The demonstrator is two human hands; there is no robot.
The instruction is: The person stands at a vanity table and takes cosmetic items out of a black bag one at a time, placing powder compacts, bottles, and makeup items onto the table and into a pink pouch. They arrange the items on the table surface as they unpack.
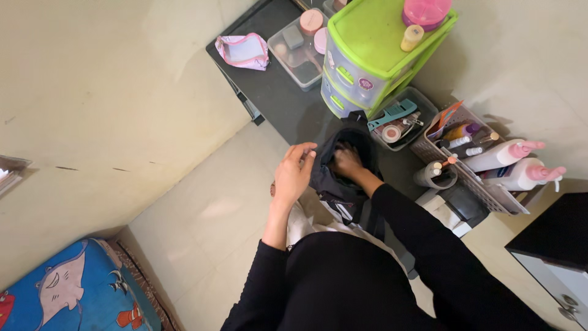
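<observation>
Reaching right hand (346, 160) into black bag (343, 178).

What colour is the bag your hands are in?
The bag is black, with the right hand inside and the left hand at its edge; head view.

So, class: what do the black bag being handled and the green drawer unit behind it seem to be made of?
Black bag: looks like soft matte fabric; it folds and sags around the right hand, while the left hand holds its rim. Green drawer unit: probably moulded plastic, smooth and slightly glossy, with translucent drawer fronts.
</observation>
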